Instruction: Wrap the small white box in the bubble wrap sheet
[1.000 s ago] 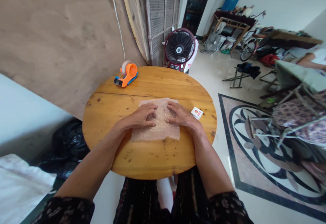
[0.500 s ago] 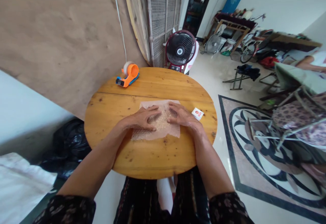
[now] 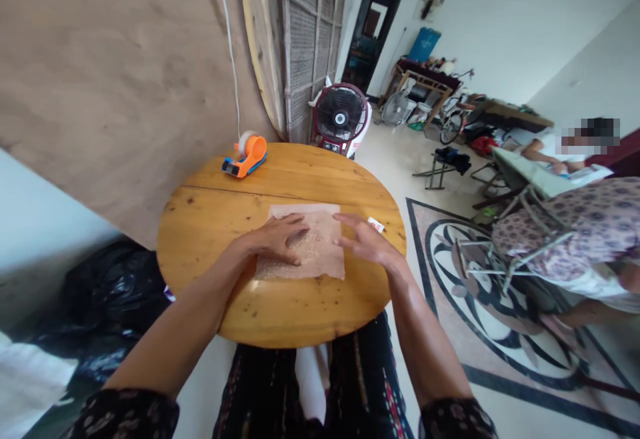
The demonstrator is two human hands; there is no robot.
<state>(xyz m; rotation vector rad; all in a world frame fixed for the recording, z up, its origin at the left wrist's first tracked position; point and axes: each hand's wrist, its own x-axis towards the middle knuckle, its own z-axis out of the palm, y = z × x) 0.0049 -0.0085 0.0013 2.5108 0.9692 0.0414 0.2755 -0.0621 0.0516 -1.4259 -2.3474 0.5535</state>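
A translucent, pinkish sheet that looks like bubble wrap point(image 3: 317, 262) lies flat on the round wooden table point(image 3: 280, 322). My left hand point(image 3: 280, 238) rests on its left part, fingers spread. Over the sheet's right edge is my right hand point(image 3: 364, 239), open, its fingertips at the edge; whether they touch it I cannot tell. Just beyond that hand sits a small white packet with red print point(image 3: 375, 224), partly hidden by it. An orange and blue tape dispenser point(image 3: 246, 157) with a clear roll stands at the table's far left.
A fan point(image 3: 341, 118) stands behind the table's far edge. Black plastic bags point(image 3: 115, 286) lie on the floor to the left. At the right, a person in a white top sits at a pale green surface point(image 3: 530, 169), near a chair with patterned cloth point(image 3: 555, 229).
My right hand has moved right, from the middle of the sheet to its edge, and now covers more of the packet. My left hand stays on the sheet. The view has shifted right.
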